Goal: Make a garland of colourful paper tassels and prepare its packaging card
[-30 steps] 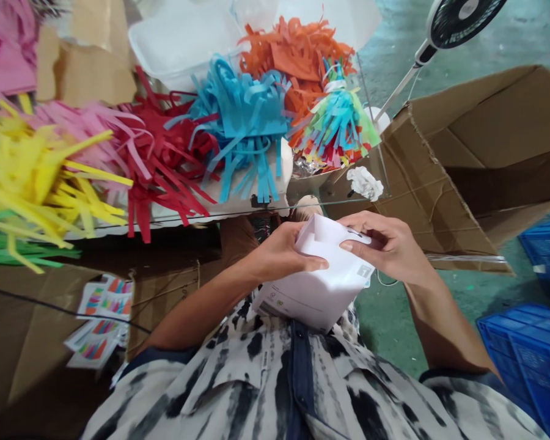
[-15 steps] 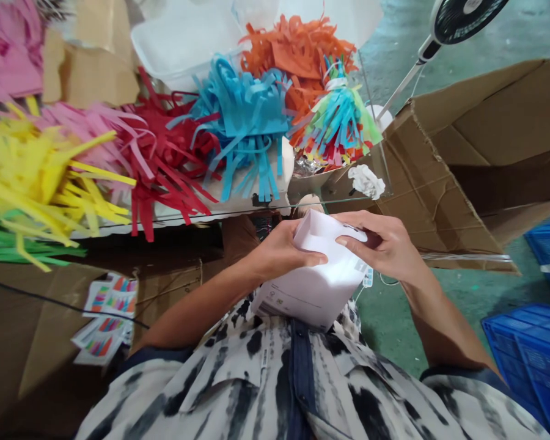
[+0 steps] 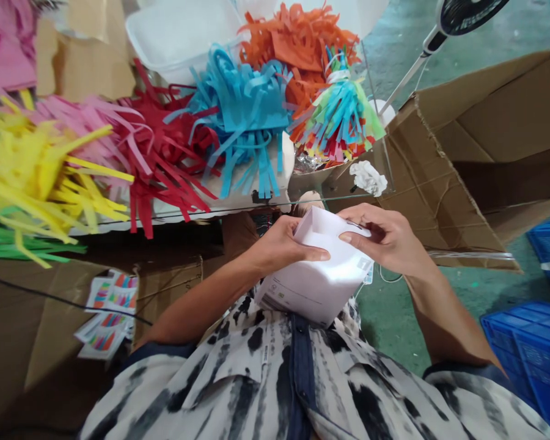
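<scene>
A white cardboard box is held against my chest, open end up. My left hand wraps its left side, thumb across the front face. My right hand grips the top right edge, its fingers curled over the box's flap. Just beyond the box, a multicoloured paper tassel lies on the glass table edge, next to a crumpled white paper scrap.
Piles of fringed paper cover the table: yellow, red, blue, orange, pink. A large open carton stands at right, blue crates lower right, a fan above. Printed labels lie lower left.
Both hands keep hold of the white box, which has shifted slightly; the view has tilted a little. Nothing was let go.
</scene>
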The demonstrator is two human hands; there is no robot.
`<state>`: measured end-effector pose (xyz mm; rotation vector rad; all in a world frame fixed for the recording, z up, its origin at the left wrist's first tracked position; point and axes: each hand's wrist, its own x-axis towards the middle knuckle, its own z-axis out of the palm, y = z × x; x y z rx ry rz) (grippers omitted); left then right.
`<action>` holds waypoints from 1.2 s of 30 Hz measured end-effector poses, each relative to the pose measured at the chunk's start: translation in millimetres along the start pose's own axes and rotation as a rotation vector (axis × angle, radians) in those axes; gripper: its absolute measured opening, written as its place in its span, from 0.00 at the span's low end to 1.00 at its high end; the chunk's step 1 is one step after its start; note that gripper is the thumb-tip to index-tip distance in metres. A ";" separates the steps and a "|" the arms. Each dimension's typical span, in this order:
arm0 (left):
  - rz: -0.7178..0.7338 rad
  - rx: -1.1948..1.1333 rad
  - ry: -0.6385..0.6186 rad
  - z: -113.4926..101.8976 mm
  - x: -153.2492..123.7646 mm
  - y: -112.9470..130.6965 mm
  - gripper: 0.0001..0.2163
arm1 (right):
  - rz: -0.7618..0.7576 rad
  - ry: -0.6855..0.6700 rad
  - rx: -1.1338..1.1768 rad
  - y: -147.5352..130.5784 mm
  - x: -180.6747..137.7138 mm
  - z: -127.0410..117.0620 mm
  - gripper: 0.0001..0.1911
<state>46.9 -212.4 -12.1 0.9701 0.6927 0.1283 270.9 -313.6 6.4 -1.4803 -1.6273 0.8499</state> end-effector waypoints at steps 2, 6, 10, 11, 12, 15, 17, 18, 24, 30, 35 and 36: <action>0.006 -0.007 0.012 -0.2 -1.0 -0.6 0.23 | -0.010 0.004 -0.056 0.6 -0.2 0.9 0.14; 0.033 -0.008 0.032 -1.1 -2.2 -4.4 0.21 | -0.029 -0.027 -0.100 3.9 0.2 3.9 0.16; 0.043 -0.004 0.013 -2.1 -1.7 -5.6 0.21 | -0.047 -0.056 -0.044 7.5 2.7 6.5 0.15; 0.041 0.006 0.014 -1.9 -1.6 -5.3 0.20 | -0.046 -0.068 -0.025 8.2 3.7 6.7 0.14; 0.042 0.019 0.020 -1.5 -1.4 -4.8 0.20 | -0.042 -0.084 -0.008 8.7 4.7 6.5 0.14; 0.055 0.058 0.034 -0.2 -1.3 -3.5 0.21 | -0.007 -0.136 0.021 9.3 7.5 4.3 0.14; 0.065 0.070 0.038 0.0 -1.3 -3.0 0.21 | 0.012 -0.143 0.039 9.1 8.4 1.9 0.14; 0.069 0.073 0.041 -0.3 -1.4 -2.9 0.22 | 0.017 -0.136 0.049 8.8 8.6 0.8 0.14; 0.070 0.046 0.057 -3.0 -4.1 -3.6 0.20 | 0.017 -0.069 -0.001 4.9 6.6 0.9 0.12; 0.031 -0.004 0.041 -4.9 -6.3 -5.1 0.19 | -0.040 -0.066 -0.061 -0.2 3.7 4.4 0.12; 0.025 -0.034 0.031 -9.1 -3.3 -5.8 0.19 | -0.097 -0.101 -0.070 1.2 8.4 6.3 0.13; 0.026 -0.033 0.033 -10.1 -2.6 -5.8 0.19 | -0.105 -0.110 -0.059 2.0 10.2 6.9 0.13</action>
